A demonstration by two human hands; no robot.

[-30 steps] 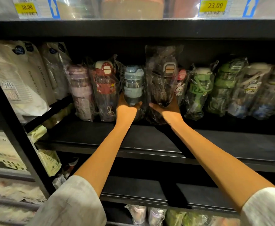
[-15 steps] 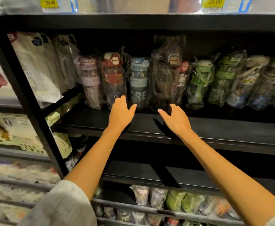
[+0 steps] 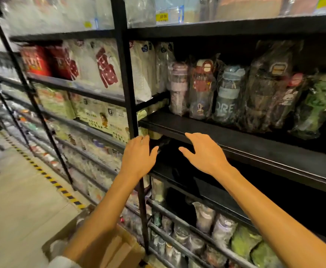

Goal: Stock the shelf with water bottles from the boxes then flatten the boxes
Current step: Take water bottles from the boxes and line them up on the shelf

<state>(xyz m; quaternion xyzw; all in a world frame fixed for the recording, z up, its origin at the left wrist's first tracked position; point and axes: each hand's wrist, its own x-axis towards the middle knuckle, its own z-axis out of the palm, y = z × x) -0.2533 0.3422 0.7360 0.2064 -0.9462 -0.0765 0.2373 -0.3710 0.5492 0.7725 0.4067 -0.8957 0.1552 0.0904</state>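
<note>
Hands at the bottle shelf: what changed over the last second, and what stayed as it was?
Both hands let go of the wrapped bottles and drew back: the left hand from the blue bottle, the right hand from the dark bottle. They now hover open and empty before the shelf's front edge. The camera swung left, bringing a cardboard box into view. The bottle row stands as placed.

I see the water bottles (image 3: 229, 93) standing upright in clear plastic bags in a row at the back of the black shelf (image 3: 235, 138), above and beyond my fingers. An open cardboard box (image 3: 108, 246) sits on the floor, below my left forearm.
</note>
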